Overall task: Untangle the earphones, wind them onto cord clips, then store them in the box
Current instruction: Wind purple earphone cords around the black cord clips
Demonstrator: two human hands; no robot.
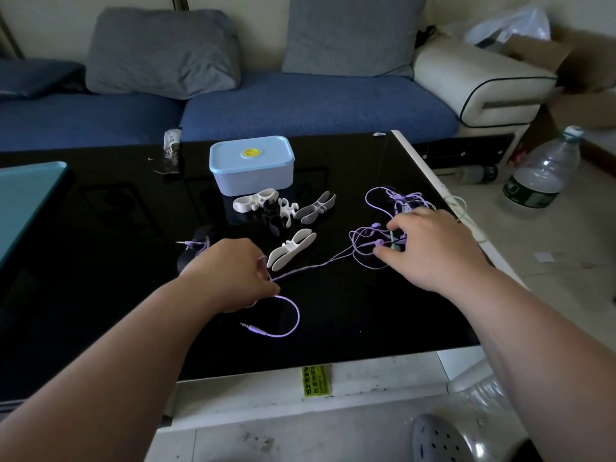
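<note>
Centrally, on a glossy black glass table (pixel 333 311): one rectangular pale blue plastic box (pixel 251 165), lid on, with a round yellow sticker on top. Just in front of it lies a cluster of white plastic cord clips (pixel 255 200) with a black clip (pixel 273 221) among them. One further white clip (pixel 291 250) lies apart from these, between the two hands. Left hand (pixel 230 275): thumb and forefinger pinched on a thin lilac earphone cord (pixel 313 265), just beside that nearer clip. Below the hand, the cord's free end curls in a loop on the table and ends in a metal jack plug (pixel 248 326). From the pinch the cord runs rightward into a tangle of lilac earphones (pixel 366 238). Right hand (pixel 436 251): palm down, fingers bent and spread over the tangle, thumb and forefinger tips touching the wires; whether they actually grip cannot be told. A second knot of lilac wire (pixel 403 200) lies just beyond this hand, near the table's right edge. Beyond the left hand sits a dark clip wound with lilac cord (pixel 195 245). Behind the table: a blue sofa (pixel 300 105).
</note>
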